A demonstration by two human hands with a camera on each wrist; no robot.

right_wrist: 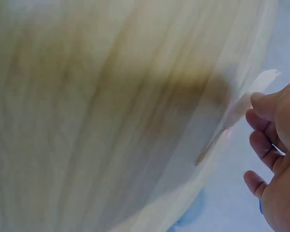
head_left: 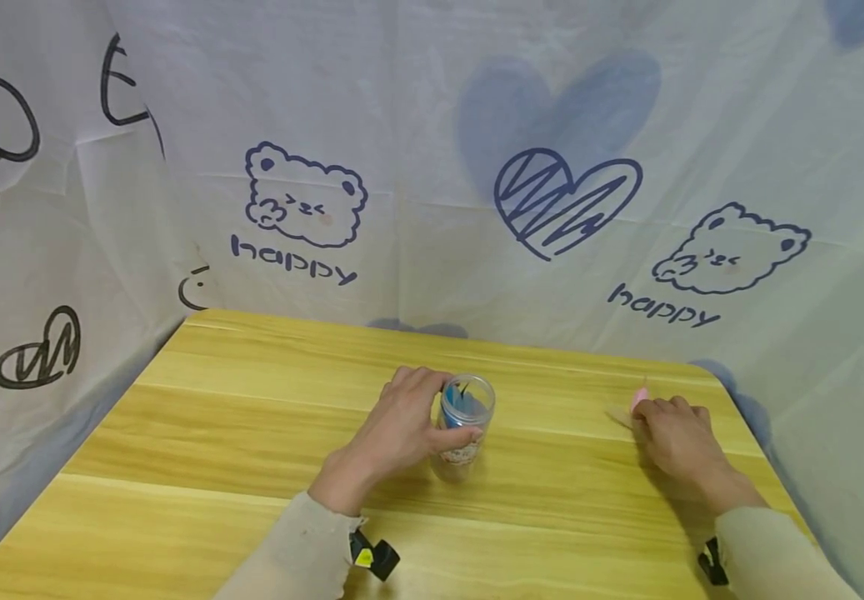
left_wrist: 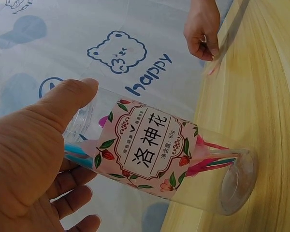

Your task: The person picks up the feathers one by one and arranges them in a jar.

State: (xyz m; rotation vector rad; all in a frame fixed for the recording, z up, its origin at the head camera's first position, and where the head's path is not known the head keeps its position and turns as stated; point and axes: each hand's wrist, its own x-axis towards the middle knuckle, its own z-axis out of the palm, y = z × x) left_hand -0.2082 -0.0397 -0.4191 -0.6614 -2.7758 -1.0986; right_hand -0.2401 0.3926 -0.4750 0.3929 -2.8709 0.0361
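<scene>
My left hand (head_left: 394,421) grips a clear jar (head_left: 480,417) near its open rim, thumb on the near side and fingers behind. The jar stands upright on the table. Its pink flowered label (left_wrist: 147,147) shows in the left wrist view, with slim blue pieces (left_wrist: 78,155) and magenta ones (left_wrist: 199,166) inside. At the right, my right hand (head_left: 679,437) pinches a small pink feather-like piece (head_left: 639,398) between thumb and forefinger, low over the table. In the right wrist view it looks pale, with a ragged tip and a thin brown stem (right_wrist: 209,149).
The wood-grain table (head_left: 252,400) has a rounded far right corner. White cloth (head_left: 417,167) printed with bears and hearts hangs close behind it and along both sides.
</scene>
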